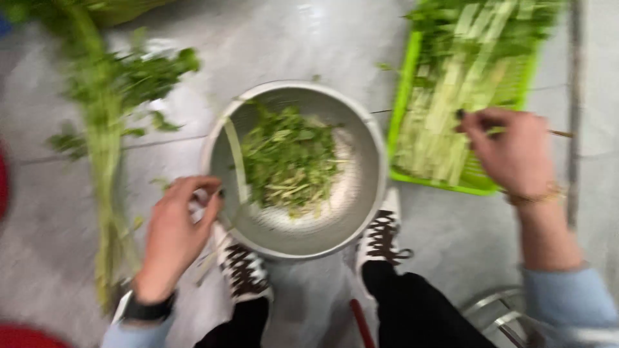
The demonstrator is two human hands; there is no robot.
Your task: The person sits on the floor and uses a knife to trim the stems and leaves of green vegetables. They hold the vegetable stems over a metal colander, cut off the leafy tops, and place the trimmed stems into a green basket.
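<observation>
At lower left, the left hand [174, 235] pinched a pale stalk [236, 161] at the bowl [367, 193] rim. Trimmed leaves [289, 161] half-filled it. The right hand [512, 154] gripped stalks above the green tray [403, 103]; an untrimmed bunch [103, 129] remained upper left.

The left hand [175, 233] pinches a pale stalk [236, 161] at the metal bowl [367, 161] of greens; the right hand [512, 151] hovers over the green tray [401, 103] of stems.

Things lying around on the floor

A long leafy bunch of greens [103, 142] lies along the grey tiled floor [290, 38] at its left side; a metal stool [500, 316] sits toward the bottom-right corner, beside a red rod [361, 322].
</observation>
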